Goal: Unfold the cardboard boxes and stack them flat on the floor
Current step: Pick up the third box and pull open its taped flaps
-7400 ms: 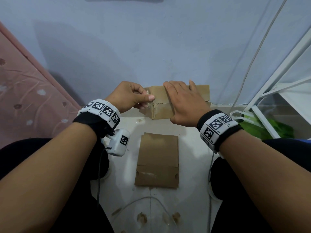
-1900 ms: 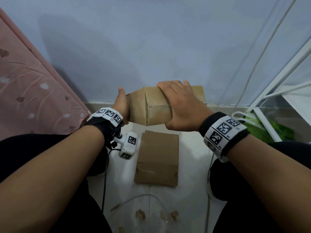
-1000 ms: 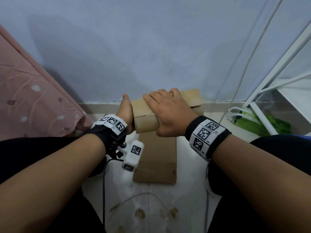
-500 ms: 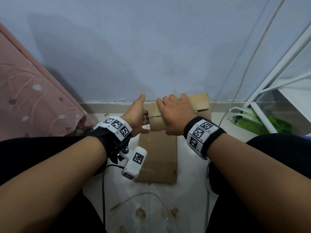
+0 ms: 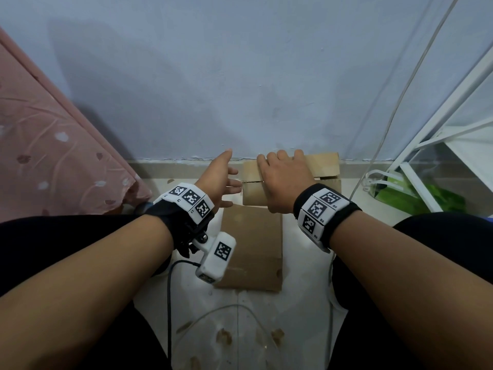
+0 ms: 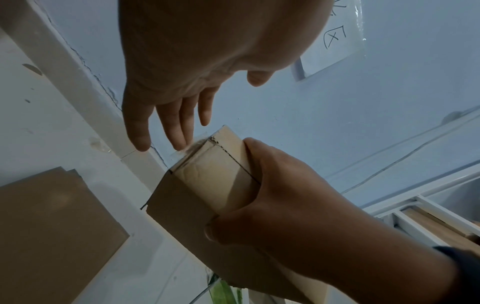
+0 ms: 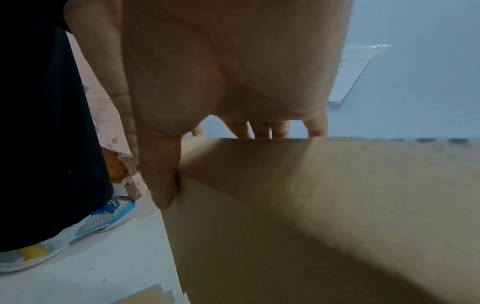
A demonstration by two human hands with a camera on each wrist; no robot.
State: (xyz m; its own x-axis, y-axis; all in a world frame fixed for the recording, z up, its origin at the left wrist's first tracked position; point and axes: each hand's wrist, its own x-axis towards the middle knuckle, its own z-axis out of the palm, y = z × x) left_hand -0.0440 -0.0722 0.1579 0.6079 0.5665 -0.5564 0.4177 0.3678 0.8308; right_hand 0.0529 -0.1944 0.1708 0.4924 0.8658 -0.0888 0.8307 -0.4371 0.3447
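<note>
I hold a small brown cardboard box [image 5: 251, 194] low, close to the wall. My right hand [image 5: 280, 180] grips it from above, with the fingers [image 7: 259, 129] hooked over its far edge and the thumb [image 6: 210, 232] on its near face. My left hand [image 5: 226, 182] is spread just left of the box. In the left wrist view its straight fingertips [image 6: 182, 144] reach the taped end of the box [image 6: 215, 174]. A flattened cardboard piece [image 5: 253, 244] lies on the white floor between my knees, also seen as flat cardboard [image 6: 52, 216].
More brown cardboard [image 5: 324, 165] shows right of my right hand by the wall; I cannot tell whether it is a separate box. A pink cloth [image 5: 53, 156] hangs at left. A white rack [image 5: 426, 156] and a green bag [image 5: 416, 193] stand at right. Cables [image 5: 213, 313] lie on the floor.
Over the last second my left hand has come off the box's left end and spread open. My right hand has kept its grip and carried the box lower, toward the wall.
</note>
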